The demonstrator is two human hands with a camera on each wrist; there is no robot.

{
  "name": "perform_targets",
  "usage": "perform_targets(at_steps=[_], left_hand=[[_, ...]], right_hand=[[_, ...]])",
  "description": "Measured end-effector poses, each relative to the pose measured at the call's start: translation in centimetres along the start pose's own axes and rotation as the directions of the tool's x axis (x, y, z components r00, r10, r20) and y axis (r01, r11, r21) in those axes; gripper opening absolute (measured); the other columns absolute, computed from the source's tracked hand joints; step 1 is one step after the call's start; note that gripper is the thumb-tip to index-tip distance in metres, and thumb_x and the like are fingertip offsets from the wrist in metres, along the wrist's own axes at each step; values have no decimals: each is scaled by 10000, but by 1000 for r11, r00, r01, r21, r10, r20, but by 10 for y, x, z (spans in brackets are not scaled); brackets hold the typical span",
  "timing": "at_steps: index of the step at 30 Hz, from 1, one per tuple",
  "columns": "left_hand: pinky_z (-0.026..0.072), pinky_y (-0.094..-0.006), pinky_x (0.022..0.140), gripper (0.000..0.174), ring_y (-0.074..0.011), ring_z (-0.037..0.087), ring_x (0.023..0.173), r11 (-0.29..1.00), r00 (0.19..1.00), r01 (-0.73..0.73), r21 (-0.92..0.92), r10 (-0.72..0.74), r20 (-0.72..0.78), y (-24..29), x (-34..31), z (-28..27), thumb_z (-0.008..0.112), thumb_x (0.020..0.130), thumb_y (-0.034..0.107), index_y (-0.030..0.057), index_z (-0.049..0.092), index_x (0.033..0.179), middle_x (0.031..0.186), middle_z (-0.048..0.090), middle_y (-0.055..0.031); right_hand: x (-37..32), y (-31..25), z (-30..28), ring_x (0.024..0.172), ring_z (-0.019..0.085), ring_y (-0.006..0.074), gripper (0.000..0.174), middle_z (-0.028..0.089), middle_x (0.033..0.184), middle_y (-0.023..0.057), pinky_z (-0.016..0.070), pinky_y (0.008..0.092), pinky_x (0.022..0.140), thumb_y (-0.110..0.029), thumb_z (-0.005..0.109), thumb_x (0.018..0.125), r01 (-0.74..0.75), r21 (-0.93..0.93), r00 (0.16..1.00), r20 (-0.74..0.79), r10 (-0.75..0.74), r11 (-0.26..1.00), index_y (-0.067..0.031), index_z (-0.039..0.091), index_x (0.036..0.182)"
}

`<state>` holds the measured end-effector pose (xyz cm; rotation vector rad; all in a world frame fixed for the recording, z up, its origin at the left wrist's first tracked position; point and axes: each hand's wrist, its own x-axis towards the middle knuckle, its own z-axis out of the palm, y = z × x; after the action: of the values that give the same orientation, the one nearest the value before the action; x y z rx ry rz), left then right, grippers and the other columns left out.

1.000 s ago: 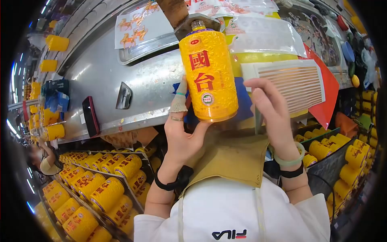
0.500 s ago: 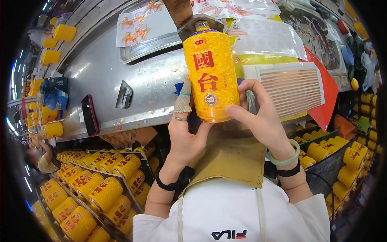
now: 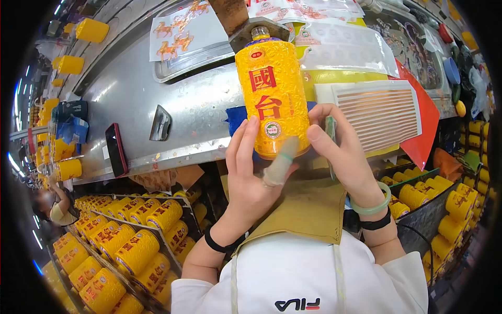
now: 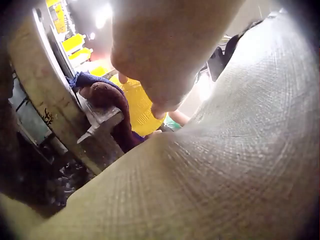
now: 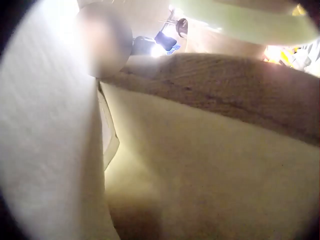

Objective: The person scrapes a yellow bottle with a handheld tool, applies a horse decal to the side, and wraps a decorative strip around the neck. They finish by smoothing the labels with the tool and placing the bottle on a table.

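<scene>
A yellow embossed bottle (image 3: 272, 94) with large red characters lies with its clear neck at a metal bracket (image 3: 259, 31). Blue cloth (image 3: 236, 118) shows beneath its lower part. My left hand (image 3: 256, 180) is at the base; two straight fingers touch the left side, while a blurred finger in a fabric finger cot (image 3: 282, 162) crosses the lower front below the round emblem (image 3: 272, 130). On the right side, my right hand (image 3: 345, 152) curls around a greenish flat piece (image 3: 330, 128), its thumb near the bottle's edge. The left wrist view shows the bottle (image 4: 142, 110) partly hidden by a hand.
A sheet of copper-coloured strips (image 3: 376, 115) lies right of the bottle, over a red sheet (image 3: 426, 115). Horse decals (image 3: 175, 36) rest on a metal tray (image 3: 204, 65). A phone (image 3: 116, 149) and a black holder (image 3: 160, 123) lie left. Crates of yellow bottles (image 3: 130, 251) stand below.
My right hand has come in to the bottle's right side; its thumb touched the lower front, then drew back. My left hand has turned, bringing its covered finger from the left side across the lower front.
</scene>
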<state>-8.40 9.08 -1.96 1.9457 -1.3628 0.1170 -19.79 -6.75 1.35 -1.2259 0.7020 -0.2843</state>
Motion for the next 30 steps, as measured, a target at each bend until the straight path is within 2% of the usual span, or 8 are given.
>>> perform_targets(at_steps=[6,11,13,15,17,21,27,30], left_hand=[[497,-476,1103,563,-431,519,1349,985,998,-59,161,64,-26,-2,-2,8,848,774,56,260,757,1292,1531,466,-235],[504,-430,1092,717,-397,570,1347,966,983,109,-233,-140,-120,-25,-11,12,880,745,-6,21,636,1418,1531,512,-239],[504,-412,1087,773,-353,590,1342,963,976,165,-211,-191,-107,-28,-4,12,903,756,32,-53,572,1449,1514,544,-236],[501,-403,1090,791,-308,622,1308,862,948,267,-431,-317,-45,-31,-5,13,912,755,40,-43,566,1462,1446,615,-210],[490,-385,1099,805,-281,647,1267,861,950,253,-442,-308,-57,-27,-1,11,913,768,46,-39,549,1481,1375,667,-185],[493,-383,1095,858,-264,644,1275,900,961,197,-388,-256,-108,-22,1,8,920,772,61,-20,504,1519,1422,646,-172],[493,-375,1085,837,-269,631,1272,836,935,238,-494,-335,-116,-22,1,15,929,759,75,-34,532,1487,1426,635,-160],[492,-375,1086,835,-268,632,1264,838,935,239,-491,-335,-116,-22,-1,15,925,752,58,-36,533,1483,1433,634,-160]], right_hand=[[-2,-6,-8,954,481,56,253,529,1036,-13,431,220,854,-145,630,1062,-36,62,998,44,34,997,-27,544,1269],[2,-17,-18,989,536,82,331,574,1086,32,460,253,895,-32,627,1004,146,-168,986,-52,-157,975,-10,540,1322],[10,-27,-15,1033,625,135,336,662,1101,74,515,322,891,49,636,959,449,-430,859,-33,-511,783,-18,592,1286],[8,-45,-13,975,635,155,412,688,1120,83,526,340,891,131,658,900,478,-501,855,78,-512,722,-12,623,1285],[15,-54,-3,900,655,239,372,716,1016,96,532,360,820,101,722,829,697,-614,686,423,-592,370,-20,702,1180],[32,-60,-7,884,638,293,331,734,995,89,525,364,796,113,730,789,693,-717,507,410,-758,76,-31,757,1085],[-10,-20,-13,877,637,160,320,759,1113,-13,493,316,846,-128,741,720,850,-526,391,660,-642,-23,-143,785,1036],[-19,-30,-11,849,632,147,335,765,1095,-36,460,308,801,-148,764,688,808,-587,466,590,-660,45,-152,794,1022]])
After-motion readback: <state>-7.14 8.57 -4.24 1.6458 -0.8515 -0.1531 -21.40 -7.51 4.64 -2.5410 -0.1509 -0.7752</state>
